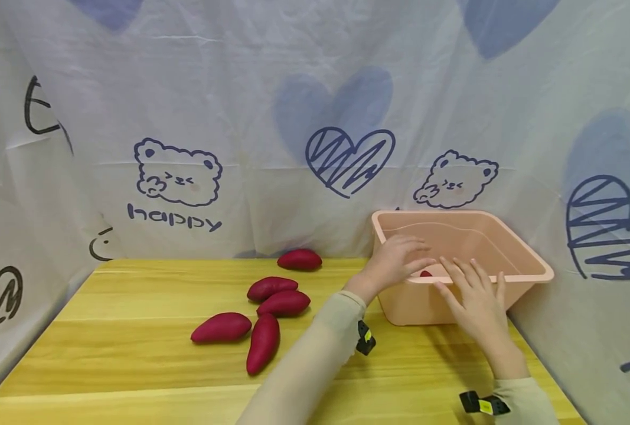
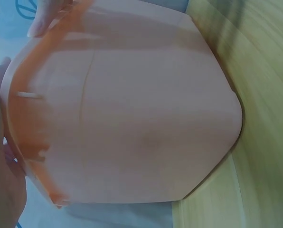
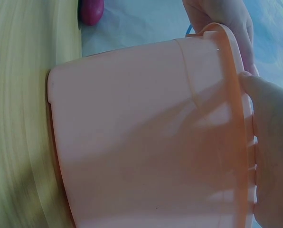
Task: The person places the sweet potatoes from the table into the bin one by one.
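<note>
A pink plastic tub (image 1: 527, 260) stands at the table's right end. My left hand (image 1: 400, 257) reaches over its near rim with fingers stretched out, and a bit of a red sweet potato (image 1: 425, 273) shows in the tub just below the fingertips. My right hand (image 1: 471, 295) lies against the same rim, fingers straight. The left wrist view shows the tub wall (image 2: 132, 118) close up with the left hand (image 2: 1, 180) at its edge. In the right wrist view the right hand (image 3: 274, 156) touches the tub's rim (image 3: 231, 95).
Several red sweet potatoes lie on the yellow wooden table (image 1: 134, 366), the nearest pile (image 1: 283, 303) left of my left arm and one (image 1: 299, 259) by the back. A printed white curtain (image 1: 315, 118) closes in the back and both sides.
</note>
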A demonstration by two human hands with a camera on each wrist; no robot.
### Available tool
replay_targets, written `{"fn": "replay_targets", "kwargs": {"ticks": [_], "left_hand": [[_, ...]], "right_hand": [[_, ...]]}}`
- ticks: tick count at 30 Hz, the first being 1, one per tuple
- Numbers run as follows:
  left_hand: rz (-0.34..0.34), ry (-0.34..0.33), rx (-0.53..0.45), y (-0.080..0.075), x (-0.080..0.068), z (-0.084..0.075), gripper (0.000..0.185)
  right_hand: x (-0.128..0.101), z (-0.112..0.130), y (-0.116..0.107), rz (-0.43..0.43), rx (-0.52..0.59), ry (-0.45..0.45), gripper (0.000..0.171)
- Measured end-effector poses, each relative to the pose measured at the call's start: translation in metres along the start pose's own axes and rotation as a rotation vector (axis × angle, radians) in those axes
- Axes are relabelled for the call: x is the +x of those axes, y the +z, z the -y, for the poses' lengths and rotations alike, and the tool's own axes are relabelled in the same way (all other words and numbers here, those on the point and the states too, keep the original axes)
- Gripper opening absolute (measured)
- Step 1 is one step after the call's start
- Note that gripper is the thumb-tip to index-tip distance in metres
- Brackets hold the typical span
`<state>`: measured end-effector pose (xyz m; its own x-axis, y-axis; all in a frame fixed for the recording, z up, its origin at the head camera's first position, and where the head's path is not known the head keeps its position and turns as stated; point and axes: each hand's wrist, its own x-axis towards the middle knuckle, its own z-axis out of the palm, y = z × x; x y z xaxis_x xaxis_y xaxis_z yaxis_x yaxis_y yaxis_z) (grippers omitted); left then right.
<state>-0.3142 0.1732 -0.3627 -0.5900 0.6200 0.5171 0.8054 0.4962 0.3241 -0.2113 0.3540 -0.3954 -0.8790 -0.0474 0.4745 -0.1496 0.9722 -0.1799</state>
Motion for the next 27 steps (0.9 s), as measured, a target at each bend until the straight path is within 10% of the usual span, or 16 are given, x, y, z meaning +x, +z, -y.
{"fn": "replay_targets", "kwargs": {"ticks": [27], "left_hand": [[0.079, -0.088, 0.126, 0.008, -0.056, -0.001, 0.063]], "right_hand": [[0.000, 0.001, 0.001, -0.017, 0.000, -0.006, 0.056]]}}
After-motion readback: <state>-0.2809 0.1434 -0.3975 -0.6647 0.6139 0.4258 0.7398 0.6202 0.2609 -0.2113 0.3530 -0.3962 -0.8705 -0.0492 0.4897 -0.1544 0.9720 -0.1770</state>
